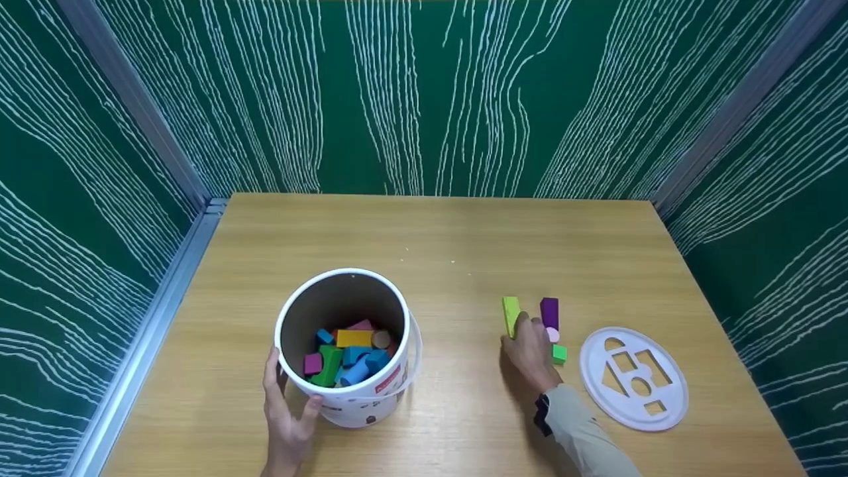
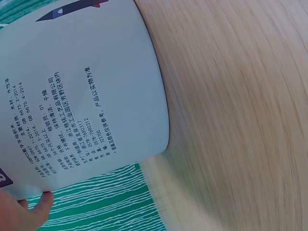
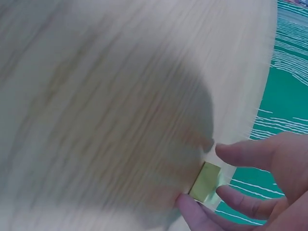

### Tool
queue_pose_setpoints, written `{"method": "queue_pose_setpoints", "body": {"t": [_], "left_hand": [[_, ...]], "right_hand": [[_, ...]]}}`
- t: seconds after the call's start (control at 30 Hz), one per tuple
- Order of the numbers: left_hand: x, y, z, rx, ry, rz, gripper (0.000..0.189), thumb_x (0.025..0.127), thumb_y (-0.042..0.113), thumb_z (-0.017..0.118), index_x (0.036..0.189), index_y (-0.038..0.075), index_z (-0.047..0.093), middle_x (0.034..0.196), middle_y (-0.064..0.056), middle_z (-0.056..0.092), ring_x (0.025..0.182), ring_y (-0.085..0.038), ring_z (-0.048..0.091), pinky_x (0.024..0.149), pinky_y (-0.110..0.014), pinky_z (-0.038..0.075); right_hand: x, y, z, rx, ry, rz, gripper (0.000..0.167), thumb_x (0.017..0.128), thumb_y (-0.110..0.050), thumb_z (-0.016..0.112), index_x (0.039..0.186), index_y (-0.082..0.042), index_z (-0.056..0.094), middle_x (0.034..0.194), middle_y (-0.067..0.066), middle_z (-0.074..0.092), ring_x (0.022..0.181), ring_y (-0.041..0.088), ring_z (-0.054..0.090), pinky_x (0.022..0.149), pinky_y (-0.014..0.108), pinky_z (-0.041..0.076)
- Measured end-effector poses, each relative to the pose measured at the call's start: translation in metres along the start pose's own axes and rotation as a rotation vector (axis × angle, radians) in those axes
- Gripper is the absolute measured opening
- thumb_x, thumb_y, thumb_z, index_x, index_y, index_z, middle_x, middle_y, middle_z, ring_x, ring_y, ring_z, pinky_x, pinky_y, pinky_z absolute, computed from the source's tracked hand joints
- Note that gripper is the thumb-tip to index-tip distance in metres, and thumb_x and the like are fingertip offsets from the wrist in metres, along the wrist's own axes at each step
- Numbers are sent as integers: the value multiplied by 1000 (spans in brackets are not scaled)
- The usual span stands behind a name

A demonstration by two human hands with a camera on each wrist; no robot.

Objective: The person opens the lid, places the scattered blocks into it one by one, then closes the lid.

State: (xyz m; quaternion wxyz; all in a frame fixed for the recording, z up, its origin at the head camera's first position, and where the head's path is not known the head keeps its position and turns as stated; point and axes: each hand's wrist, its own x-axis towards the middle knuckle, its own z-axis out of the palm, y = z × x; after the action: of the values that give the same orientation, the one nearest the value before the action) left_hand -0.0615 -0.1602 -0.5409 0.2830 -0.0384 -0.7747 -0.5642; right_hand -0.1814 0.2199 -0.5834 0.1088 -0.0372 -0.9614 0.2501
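Observation:
A white bucket (image 1: 361,405) of colored blocks stands left of center in the head view, its handle hanging on the right. My left hand (image 1: 289,414) grips its near left side, thumb just below the rim. The left wrist view shows the bucket's printed wall (image 2: 86,106). At the right, my right hand (image 1: 530,348) reaches down at a yellow-green block (image 1: 510,314). In the right wrist view its thumb (image 3: 240,154) is apart from the block (image 3: 205,181), while fingertips lie close by; contact is unclear. Beside this hand are a purple block (image 1: 549,313), a pink round block (image 1: 552,334) and a green block (image 1: 559,354).
A white round lid (image 1: 623,409) with cut-out shapes lies right of the loose blocks. Inside the bucket are several blocks, among them a yellow one (image 1: 354,338) and a green one (image 1: 327,366). Green walls with white lines enclose the wooden table (image 1: 457,232).

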Motion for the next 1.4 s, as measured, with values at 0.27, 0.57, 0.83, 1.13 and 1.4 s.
{"method": "queue_pose_setpoints", "body": {"t": [0.27,0.57,0.83,1.13,1.4], "left_hand": [[0,2,-1,47,-15,-34,85,79,9,63,151,14,18,154,-12,23,138,-15,24,110,-34,27],[1,4,-1,26,-18,-58,87,78,8,64,151,16,17,154,-10,22,138,-18,23,110,-45,25],[0,2,0,35,-8,-21,84,79,10,63,150,12,18,152,-14,25,136,-11,25,107,-20,24],[1,5,0,38,-16,-61,87,77,7,63,151,17,18,153,-10,24,136,-14,25,109,-48,28],[1,5,0,48,-18,-51,87,78,7,64,151,16,17,153,-10,24,136,-15,25,110,-39,28]], "right_hand": [[2,-1,-6,30,-24,56,20,69,7,64,86,11,56,70,17,56,61,26,54,51,39,48],[2,-8,-19,196,3,157,30,71,8,63,101,14,63,98,29,64,91,37,62,79,47,53],[-1,-16,-30,290,143,60,26,67,11,66,93,12,68,89,26,67,84,37,65,75,47,55],[-3,-29,-43,318,169,-40,27,63,16,64,89,14,67,85,25,66,78,37,66,70,46,56],[-5,-49,-62,312,131,-90,27,65,19,64,92,14,66,86,26,66,80,39,66,70,43,57]]}}
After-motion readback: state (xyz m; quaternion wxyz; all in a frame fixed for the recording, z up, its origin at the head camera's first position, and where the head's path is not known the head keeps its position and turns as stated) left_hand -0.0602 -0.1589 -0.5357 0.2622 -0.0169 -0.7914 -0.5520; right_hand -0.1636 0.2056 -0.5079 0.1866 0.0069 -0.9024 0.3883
